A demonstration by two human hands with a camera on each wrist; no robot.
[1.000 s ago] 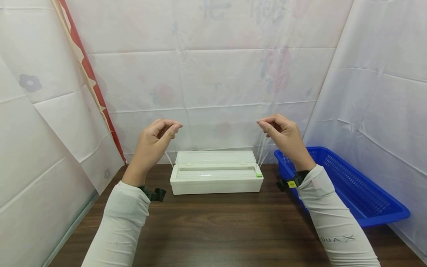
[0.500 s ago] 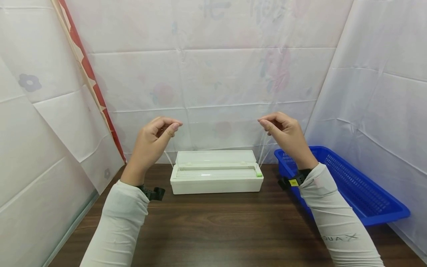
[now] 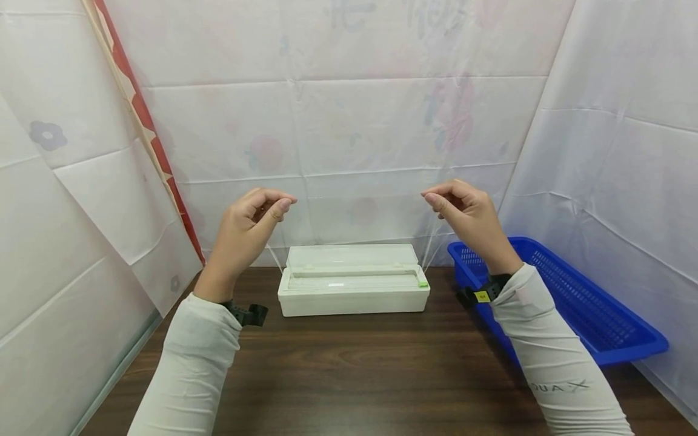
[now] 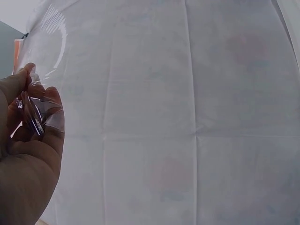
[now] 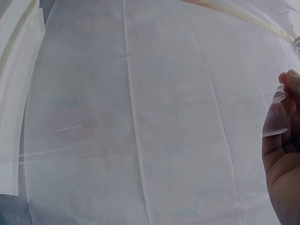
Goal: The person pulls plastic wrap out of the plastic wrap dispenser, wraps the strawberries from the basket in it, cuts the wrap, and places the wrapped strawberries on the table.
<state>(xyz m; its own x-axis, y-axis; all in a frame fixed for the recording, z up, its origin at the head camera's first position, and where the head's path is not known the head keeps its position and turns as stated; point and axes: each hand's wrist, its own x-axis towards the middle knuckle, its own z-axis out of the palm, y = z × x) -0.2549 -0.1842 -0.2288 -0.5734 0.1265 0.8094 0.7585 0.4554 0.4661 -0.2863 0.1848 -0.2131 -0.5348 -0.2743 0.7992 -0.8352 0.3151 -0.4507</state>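
Note:
A sheet of clear plastic wrap (image 3: 432, 242) rises from the white wrap dispenser (image 3: 353, 304) on the table and spans the space between both hands. My left hand (image 3: 245, 227) pinches its upper left corner between thumb and forefinger. The upper right corner is pinched by my right hand (image 3: 471, 221) in the same way. Both hands are above and behind the dispenser, apart from it. Its lid (image 3: 351, 254) stands raised at the back, and a small green piece (image 3: 423, 284) sits at the right end. In the left wrist view, crumpled wrap (image 4: 35, 115) gathers at the palm.
A blue perforated basket (image 3: 600, 309) stands on the right of the dark wooden table (image 3: 338, 375), partly behind the right forearm. White sheeting (image 3: 360, 133) hangs close behind the dispenser and along both sides.
Both hands have risen very slightly, the right one also drifting a little to the right. Each keeps its pinch on the plastic wrap, and the dispenser stays in place.

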